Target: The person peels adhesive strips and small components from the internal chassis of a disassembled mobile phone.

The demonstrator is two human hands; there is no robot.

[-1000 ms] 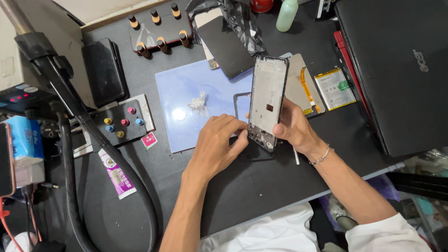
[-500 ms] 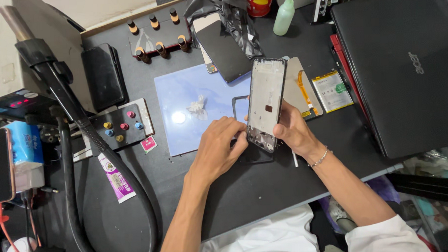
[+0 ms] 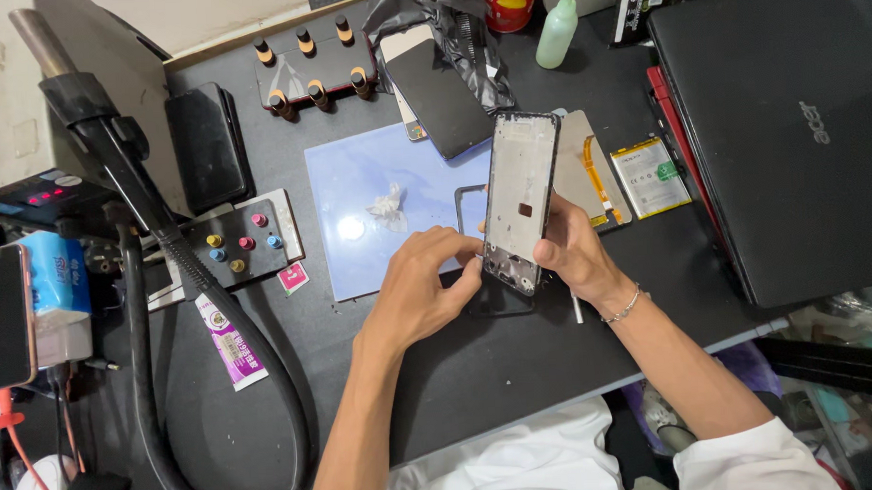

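Observation:
My right hand [image 3: 573, 248] grips the lower part of a black phone frame [image 3: 519, 200] with a pale inner side, holding it up over the dark desk [image 3: 518, 368]. My left hand [image 3: 420, 292] curls beside it, fingertips touching the frame's bottom left edge. A thin black bezel [image 3: 465, 201] lies flat under the frame. A pale blue work mat [image 3: 378, 247] with a crumpled white scrap [image 3: 388, 204] lies just beyond my left hand.
A closed black laptop [image 3: 790, 136] fills the right side. A phone battery [image 3: 649, 177], a back plate with an orange flex cable [image 3: 588, 167], a green-tipped bottle [image 3: 556, 30], a screwdriver stand [image 3: 309, 71], a button box [image 3: 235, 244], a glue tube [image 3: 227, 341] and a thick black hose [image 3: 170, 380] surround the mat.
Both hands and the phone frame stay in nearly the same place; my left fingers shift slightly at the frame's bottom edge.

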